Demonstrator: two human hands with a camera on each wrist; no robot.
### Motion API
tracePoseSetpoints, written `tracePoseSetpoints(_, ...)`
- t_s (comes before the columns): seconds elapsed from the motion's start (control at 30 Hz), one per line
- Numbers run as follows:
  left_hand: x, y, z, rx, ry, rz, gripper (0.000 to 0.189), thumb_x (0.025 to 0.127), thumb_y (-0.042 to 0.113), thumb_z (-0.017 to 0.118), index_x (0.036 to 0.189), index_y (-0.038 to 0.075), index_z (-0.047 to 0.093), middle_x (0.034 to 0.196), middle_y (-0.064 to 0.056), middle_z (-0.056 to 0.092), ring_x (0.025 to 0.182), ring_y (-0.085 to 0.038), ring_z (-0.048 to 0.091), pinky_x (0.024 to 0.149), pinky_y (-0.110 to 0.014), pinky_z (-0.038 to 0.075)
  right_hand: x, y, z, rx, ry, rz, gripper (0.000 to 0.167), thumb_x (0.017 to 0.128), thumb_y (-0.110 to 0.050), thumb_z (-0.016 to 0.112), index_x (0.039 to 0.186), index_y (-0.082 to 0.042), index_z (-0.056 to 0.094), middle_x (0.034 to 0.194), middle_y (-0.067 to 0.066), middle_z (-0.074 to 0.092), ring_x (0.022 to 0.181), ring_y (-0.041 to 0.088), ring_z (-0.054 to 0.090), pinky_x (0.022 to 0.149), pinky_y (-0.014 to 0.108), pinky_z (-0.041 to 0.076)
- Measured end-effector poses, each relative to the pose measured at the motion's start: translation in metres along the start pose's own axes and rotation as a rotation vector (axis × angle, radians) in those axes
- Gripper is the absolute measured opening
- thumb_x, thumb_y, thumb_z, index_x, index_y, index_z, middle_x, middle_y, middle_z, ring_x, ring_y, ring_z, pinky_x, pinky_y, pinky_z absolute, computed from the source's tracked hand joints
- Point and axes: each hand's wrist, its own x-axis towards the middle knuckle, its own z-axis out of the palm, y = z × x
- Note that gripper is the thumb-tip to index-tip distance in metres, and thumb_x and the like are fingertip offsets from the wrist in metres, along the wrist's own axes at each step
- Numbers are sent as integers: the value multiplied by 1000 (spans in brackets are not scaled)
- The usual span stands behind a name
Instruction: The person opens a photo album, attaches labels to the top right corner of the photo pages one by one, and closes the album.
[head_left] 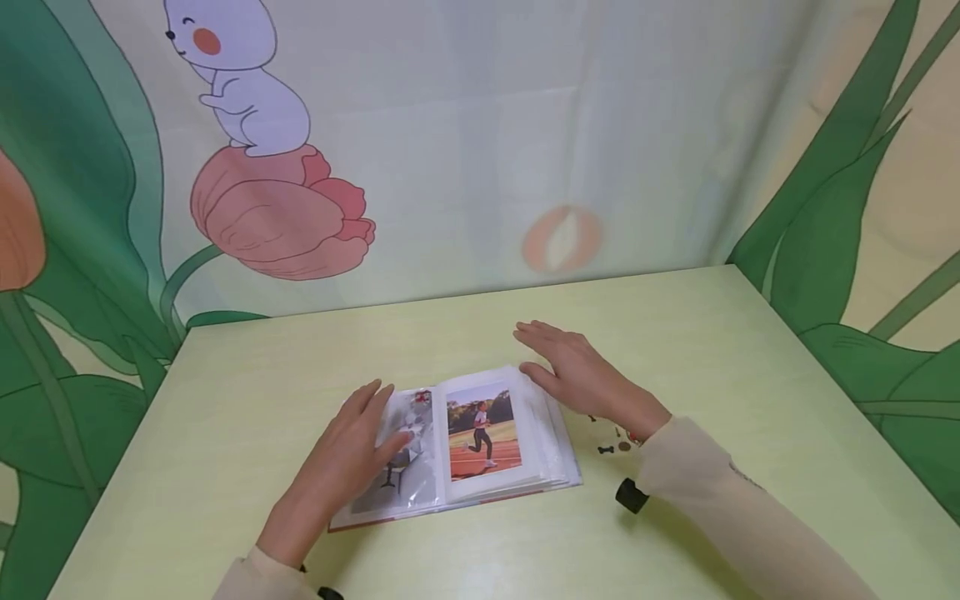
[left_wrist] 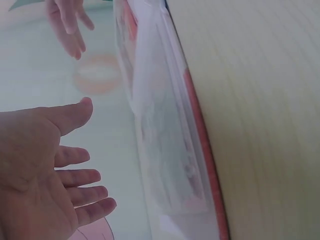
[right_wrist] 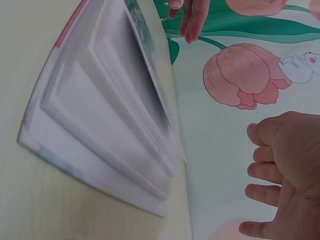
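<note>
A photo album (head_left: 534,425) lies spread on the table. Its right page carries a photo of a runner on a track (head_left: 483,433); the left page is a shiny clear sleeve (head_left: 427,483) over a dark-toned picture. Above the left page hovers my left hand (head_left: 337,454), fingers extended, hiding part of that picture. My right hand (head_left: 581,371) is by the upper right corner of the album, its fingers stretched out and its palm facing inward. Both wrist views show bare palms with nothing held. Several loose leaves (right_wrist: 120,115) fan up on the album's right side.
The pale yellow-green table (head_left: 262,367) reaches back to a curtain (head_left: 465,167) printed with flowers and a white animal. Small dark printed shapes (head_left: 606,450) appear below the right wrist, close to a black piece (head_left: 632,495) at the sleeve.
</note>
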Motion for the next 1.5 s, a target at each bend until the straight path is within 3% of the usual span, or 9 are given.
tracePoseSetpoints(0.3, -1, 16, -3, -30, 4, 51, 78, 97, 30, 75, 159, 2, 36, 164, -23, 30, 148, -41, 36, 110, -60, 41, -27, 13, -20, -8, 22, 30, 52, 106, -22, 60, 152, 0, 49, 157, 17, 46, 145, 37, 42, 115, 61, 34)
tracePoseSetpoints(0.6, 3, 34, 0, -65, -1, 116, 77, 97, 31, 75, 158, 2, 38, 164, -21, 31, 151, -39, 31, 112, -59, 40, -60, 32, -23, -98, 35, 54, 53, 102, -18, 66, 149, 3, 52, 154, 20, 49, 143, 39, 44, 112, 61, 38)
tracePoseSetpoints(0.8, 8, 45, 6, -43, -7, 139, 82, 95, 32, 78, 158, 1, 37, 164, -21, 33, 150, -40, 32, 114, -55, 39, -78, 39, -26, -103, 28, 67, 50, 104, -18, 63, 148, 3, 52, 154, 20, 49, 142, 39, 44, 111, 61, 38)
tracePoseSetpoints(1.2, 17, 74, 18, -100, -32, 225, 76, 98, 34, 74, 158, 4, 39, 165, -18, 32, 152, -37, 29, 118, -54, 34, -102, 49, -36, -139, 42, 98, 50, 102, -14, 66, 147, 4, 54, 153, 20, 50, 139, 40, 47, 109, 62, 40)
tracePoseSetpoints(1.5, 24, 99, 31, -101, -60, 331, 70, 99, 30, 72, 156, 1, 42, 162, -21, 36, 151, -39, 30, 115, -59, 36, -118, 54, -33, -154, -1, 134, 46, 98, -9, 69, 141, 3, 60, 146, 21, 56, 133, 42, 53, 106, 61, 44)
